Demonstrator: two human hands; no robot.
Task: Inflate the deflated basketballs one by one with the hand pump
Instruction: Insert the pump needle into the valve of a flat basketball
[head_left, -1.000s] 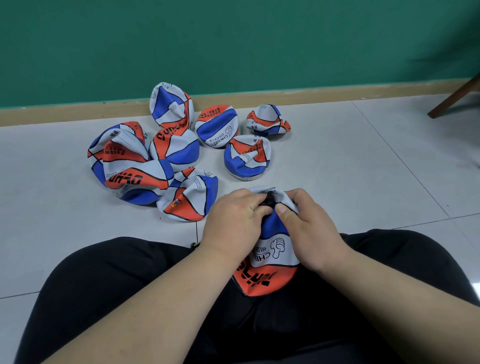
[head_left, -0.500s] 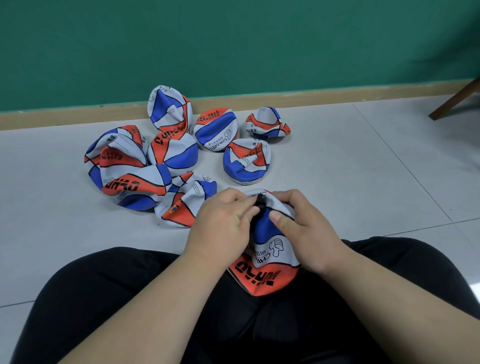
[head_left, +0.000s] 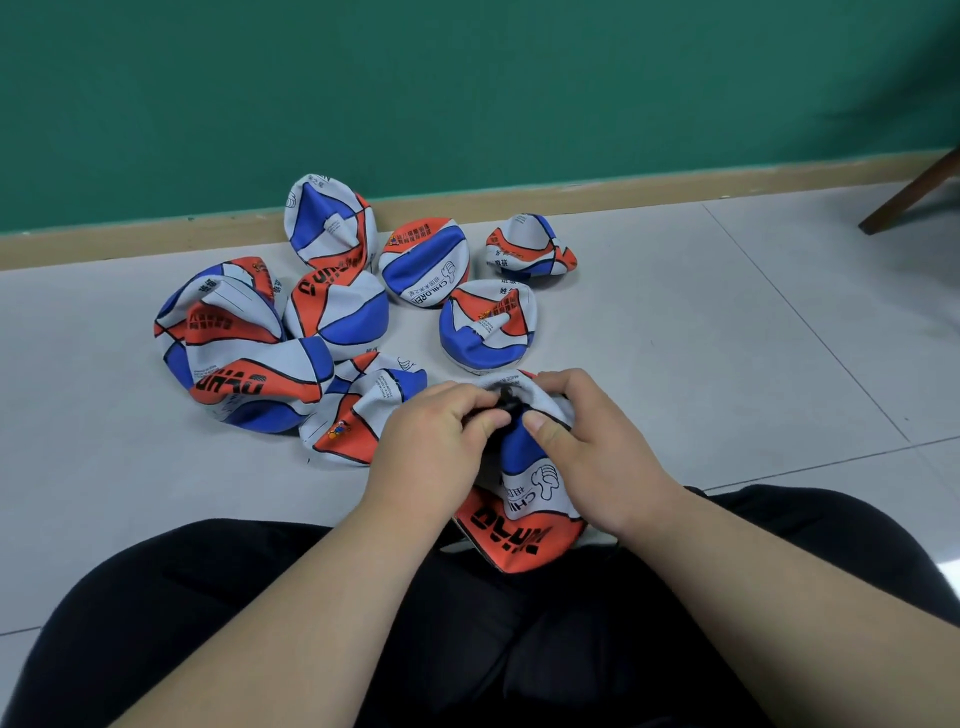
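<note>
Now seated on a pale tiled floor (head_left: 701, 332) in black trousers (head_left: 218, 597), with one deflated basketball (head_left: 524, 499) propped on the lap. Gripped at its crumpled top edge from both sides. Left hand (head_left: 431, 441) with fingers and thumb curled tight, pinching a small black part (head_left: 506, 408) at the ball's top fold. Right hand (head_left: 587, 447) with thumb pressed flat on the blue panel and fingers hooked over the white edge behind. Cannot tell whether that black part belongs to a pump or to the ball, being mostly hidden by fingertips.

Just below both hands, toward the body: the ball's white panel with a thumbs-up print, then its orange panel with black lettering, resting on the trousers.

Beyond the left hand and off to its left, lying on the floor: a heap of flat basketballs (head_left: 332, 317), all orange, blue and white, caved in and touching in places, the nearest just beside the left knuckles. Straight ahead of the right hand, close to its fingertips but apart: a bowl-shaped ball (head_left: 485, 327).

Farther off, past the heap: a tan skirting board (head_left: 649, 187) under a green wall (head_left: 467, 88). Far right of the right hand, at the edge of view: a brown wooden leg (head_left: 909, 197).
</note>
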